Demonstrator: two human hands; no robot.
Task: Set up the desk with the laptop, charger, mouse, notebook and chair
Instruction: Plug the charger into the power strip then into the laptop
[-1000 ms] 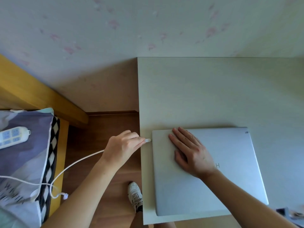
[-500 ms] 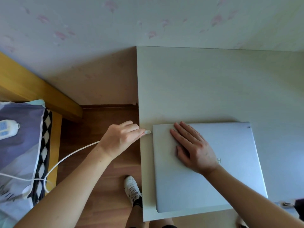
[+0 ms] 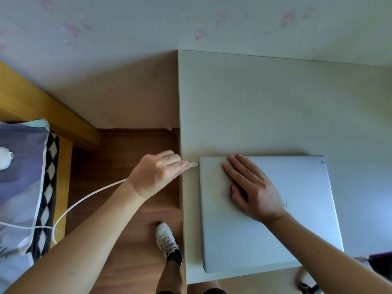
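Observation:
A closed silver laptop (image 3: 297, 219) lies on the pale desk (image 3: 265, 102), near the desk's left and front edges. My right hand (image 3: 250, 185) rests flat on the lid, fingers spread toward the laptop's left edge. My left hand (image 3: 157, 172) pinches the plug (image 3: 193, 164) of the white charger cable (image 3: 84, 200) right at the laptop's left side near its far corner. The cable trails left and down to the bed. No mouse or notebook is in view.
A bed with a purple patterned cover (image 3: 23, 181) and a yellow wooden frame (image 3: 42, 107) stands at the left. A wood floor strip (image 3: 127, 162) lies between bed and desk, with my white shoe (image 3: 166, 240) on it. A chair base (image 3: 305, 283) shows bottom right.
The view has drifted slightly. My left hand keeps the plug against the laptop's left side and my right hand stays flat on the lid.

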